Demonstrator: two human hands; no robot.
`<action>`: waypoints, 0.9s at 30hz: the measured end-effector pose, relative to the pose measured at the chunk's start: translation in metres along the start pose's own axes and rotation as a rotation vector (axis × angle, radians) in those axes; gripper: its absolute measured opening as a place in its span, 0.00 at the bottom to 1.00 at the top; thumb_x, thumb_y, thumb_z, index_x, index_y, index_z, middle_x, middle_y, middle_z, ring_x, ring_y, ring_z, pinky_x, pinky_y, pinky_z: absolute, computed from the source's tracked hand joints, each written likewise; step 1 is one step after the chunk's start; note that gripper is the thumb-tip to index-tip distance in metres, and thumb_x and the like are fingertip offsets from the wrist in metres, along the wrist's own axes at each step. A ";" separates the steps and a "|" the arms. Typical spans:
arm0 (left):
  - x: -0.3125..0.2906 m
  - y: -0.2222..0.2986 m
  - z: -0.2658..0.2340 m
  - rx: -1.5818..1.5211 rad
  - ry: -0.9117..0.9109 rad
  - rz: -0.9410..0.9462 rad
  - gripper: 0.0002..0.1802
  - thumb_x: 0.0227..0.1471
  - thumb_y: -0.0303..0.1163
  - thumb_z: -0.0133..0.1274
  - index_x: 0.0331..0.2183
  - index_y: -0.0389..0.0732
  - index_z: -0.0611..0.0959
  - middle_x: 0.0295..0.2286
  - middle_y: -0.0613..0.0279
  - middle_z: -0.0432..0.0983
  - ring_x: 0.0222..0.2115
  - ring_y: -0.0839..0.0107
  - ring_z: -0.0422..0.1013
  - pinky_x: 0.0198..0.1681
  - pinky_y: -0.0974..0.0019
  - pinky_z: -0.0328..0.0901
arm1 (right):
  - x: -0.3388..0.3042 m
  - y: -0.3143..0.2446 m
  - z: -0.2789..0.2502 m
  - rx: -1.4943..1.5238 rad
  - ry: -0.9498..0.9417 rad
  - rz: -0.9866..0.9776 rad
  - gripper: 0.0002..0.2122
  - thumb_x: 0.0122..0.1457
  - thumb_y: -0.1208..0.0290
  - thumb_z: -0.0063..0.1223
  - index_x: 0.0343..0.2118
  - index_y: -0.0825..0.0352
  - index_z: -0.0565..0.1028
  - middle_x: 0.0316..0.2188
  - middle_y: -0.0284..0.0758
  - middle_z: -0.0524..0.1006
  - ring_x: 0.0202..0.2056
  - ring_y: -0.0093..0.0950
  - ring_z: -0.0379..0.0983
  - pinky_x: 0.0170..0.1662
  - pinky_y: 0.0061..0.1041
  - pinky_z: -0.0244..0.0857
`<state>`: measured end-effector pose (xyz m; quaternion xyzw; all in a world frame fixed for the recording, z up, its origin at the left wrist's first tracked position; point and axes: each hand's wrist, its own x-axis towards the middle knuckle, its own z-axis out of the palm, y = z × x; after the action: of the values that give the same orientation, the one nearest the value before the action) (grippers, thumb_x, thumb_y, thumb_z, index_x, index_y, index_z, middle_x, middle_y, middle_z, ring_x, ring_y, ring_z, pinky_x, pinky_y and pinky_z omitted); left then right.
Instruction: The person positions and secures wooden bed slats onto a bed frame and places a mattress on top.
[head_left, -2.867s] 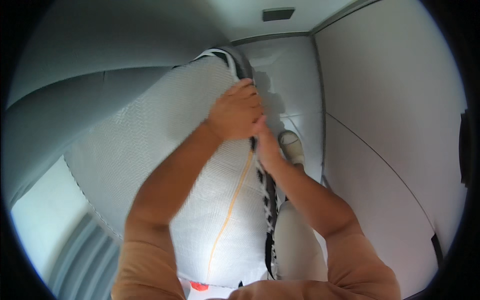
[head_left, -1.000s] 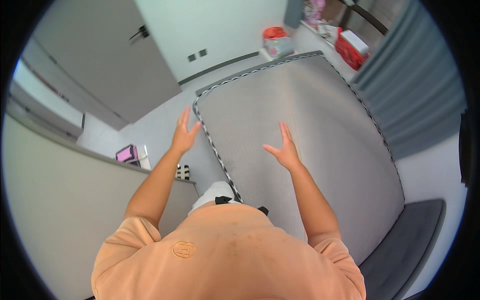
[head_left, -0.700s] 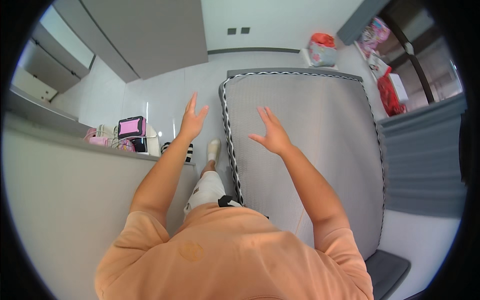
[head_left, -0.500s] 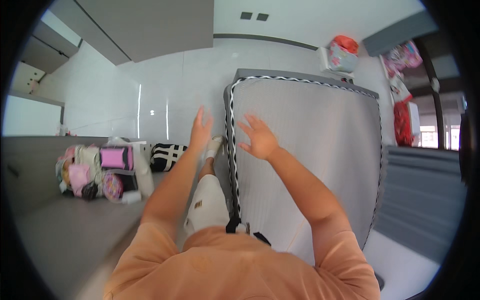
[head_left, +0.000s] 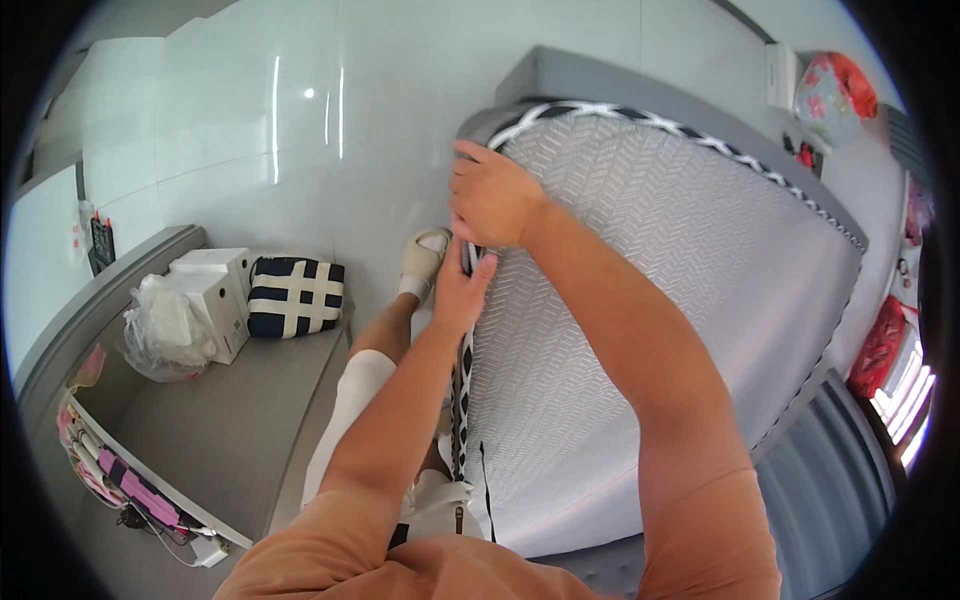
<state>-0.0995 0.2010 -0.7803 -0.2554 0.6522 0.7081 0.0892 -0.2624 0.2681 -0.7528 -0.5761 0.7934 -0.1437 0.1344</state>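
A grey mattress (head_left: 640, 300) with a herringbone top and black-and-white edging lies in front of me and to my right. My right hand (head_left: 497, 195) is closed over its left edge near the far corner, with the fingers curled down the side. Just nearer to me, my left hand (head_left: 464, 295) grips the same edge, its thumb on top and its other fingers mostly hidden by the side. Beneath the mattress, a grey bed base (head_left: 620, 85) sticks out along the far side.
To my left stands a grey cabinet surface (head_left: 260, 400) with white boxes (head_left: 215, 300), a clear plastic bag (head_left: 165, 330) and a black-and-cream checked bag (head_left: 296, 297). A floral bag (head_left: 828, 100) is at the far right. Grey curtain fabric (head_left: 825, 480) hangs at the right.
Both hands were open and apart above the mattress's left side; now they have closed on its edge near the far corner. My view has come closer and turned.
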 end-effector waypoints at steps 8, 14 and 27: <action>0.006 0.026 0.033 -0.180 -0.053 -0.092 0.24 0.52 0.34 0.52 0.49 0.36 0.66 0.41 0.63 0.70 0.40 0.76 0.65 0.44 0.71 0.59 | -0.027 0.013 -0.022 0.023 0.105 0.021 0.11 0.43 0.59 0.50 0.15 0.59 0.77 0.19 0.27 0.74 0.33 0.24 0.66 0.53 0.26 0.51; 0.031 0.024 0.077 0.167 0.014 -0.089 0.25 0.50 0.38 0.53 0.45 0.33 0.69 0.35 0.55 0.73 0.35 0.73 0.68 0.38 0.70 0.62 | -0.062 0.057 -0.002 0.085 0.326 0.013 0.07 0.38 0.66 0.51 0.12 0.62 0.74 0.17 0.29 0.71 0.30 0.27 0.66 0.52 0.30 0.55; 0.032 0.011 0.074 0.412 -0.024 -0.109 0.29 0.47 0.40 0.53 0.48 0.37 0.65 0.40 0.45 0.69 0.40 0.48 0.67 0.40 0.56 0.63 | -0.054 0.051 -0.002 0.088 0.282 0.115 0.07 0.36 0.71 0.53 0.22 0.66 0.73 0.32 0.35 0.73 0.40 0.32 0.68 0.52 0.33 0.58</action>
<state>-0.1499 0.2649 -0.7840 -0.2583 0.7673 0.5568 0.1856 -0.2912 0.3348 -0.7678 -0.4973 0.8291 -0.2497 0.0549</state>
